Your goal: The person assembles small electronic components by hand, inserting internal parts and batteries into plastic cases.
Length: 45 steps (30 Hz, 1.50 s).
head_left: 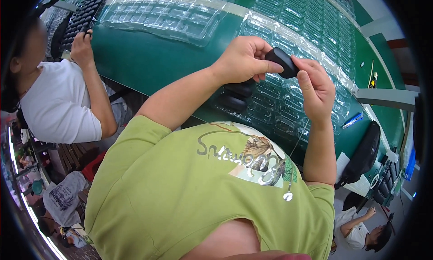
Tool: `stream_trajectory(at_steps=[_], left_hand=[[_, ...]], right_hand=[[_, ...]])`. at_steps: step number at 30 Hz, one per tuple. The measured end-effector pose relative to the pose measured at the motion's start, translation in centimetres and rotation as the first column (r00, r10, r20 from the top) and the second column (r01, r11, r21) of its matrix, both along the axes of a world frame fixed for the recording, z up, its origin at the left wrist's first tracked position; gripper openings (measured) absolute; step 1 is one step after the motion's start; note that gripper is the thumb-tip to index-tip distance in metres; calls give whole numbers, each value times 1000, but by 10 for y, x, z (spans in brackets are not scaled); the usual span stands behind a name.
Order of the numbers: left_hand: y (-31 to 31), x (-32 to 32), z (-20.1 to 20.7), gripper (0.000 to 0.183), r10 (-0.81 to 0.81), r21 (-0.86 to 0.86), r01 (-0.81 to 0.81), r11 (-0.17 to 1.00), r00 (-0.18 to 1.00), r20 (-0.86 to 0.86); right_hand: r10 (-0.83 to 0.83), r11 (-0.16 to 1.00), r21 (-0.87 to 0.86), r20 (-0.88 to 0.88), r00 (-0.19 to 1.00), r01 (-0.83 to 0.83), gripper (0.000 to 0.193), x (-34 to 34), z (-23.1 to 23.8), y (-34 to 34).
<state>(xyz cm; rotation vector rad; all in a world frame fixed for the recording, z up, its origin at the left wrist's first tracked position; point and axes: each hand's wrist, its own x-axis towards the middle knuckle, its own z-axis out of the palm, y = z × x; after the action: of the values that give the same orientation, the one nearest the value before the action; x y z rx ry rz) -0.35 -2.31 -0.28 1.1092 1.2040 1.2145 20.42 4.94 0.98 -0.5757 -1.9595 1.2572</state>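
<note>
Between my two hands is a smooth black oval piece [282, 62], shaped like a small case or a computer mouse; its exact kind does not show. My left hand [246, 60] grips its left side, with the thumb across the front. The fingertips of my right hand [318, 86] close on its right edge. Both hands are raised over a clear plastic tray [293, 100] with rounded compartments. Below my left hand, more black oval pieces [234, 102] sit at the tray's near left, partly hidden by the hand.
Clear trays [158, 16] lie across the green table [122, 52]. At right are a grey metal arm [383, 96], a blue-handled tool [352, 120], a yellow-black cutter [373, 81] and a black pouch [365, 151]. A co-worker [63, 97] in white sits at left, beside rows of black pieces [85, 16].
</note>
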Motion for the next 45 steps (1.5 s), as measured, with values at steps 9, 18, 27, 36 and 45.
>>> stream_trajectory(at_steps=[9, 18, 27, 36, 45], left_hand=[[-5, 5, 2, 21, -92, -23, 95, 995, 990, 103], [-4, -8, 4, 20, -106, 29, 103, 994, 989, 103], [11, -41, 8, 28, 111, 115, -120, 986, 991, 77], [12, -95, 3, 21, 532, 151, -550, 822, 835, 143], [61, -161, 12, 22, 425, 250, -350, 903, 632, -648]], right_hand=[[-84, 734, -677, -32, 996, 40, 29, -1, -15, 5], [112, 560, -802, -174, 978, -207, 30, 1, -2, 15], [-21, 941, -332, 160, 987, 74, 29, -50, 16, 30], [-142, 907, 408, 530, 836, -104, 22, -77, -17, 37], [-92, 922, 383, 365, 926, -59, 11, -65, -5, 30]])
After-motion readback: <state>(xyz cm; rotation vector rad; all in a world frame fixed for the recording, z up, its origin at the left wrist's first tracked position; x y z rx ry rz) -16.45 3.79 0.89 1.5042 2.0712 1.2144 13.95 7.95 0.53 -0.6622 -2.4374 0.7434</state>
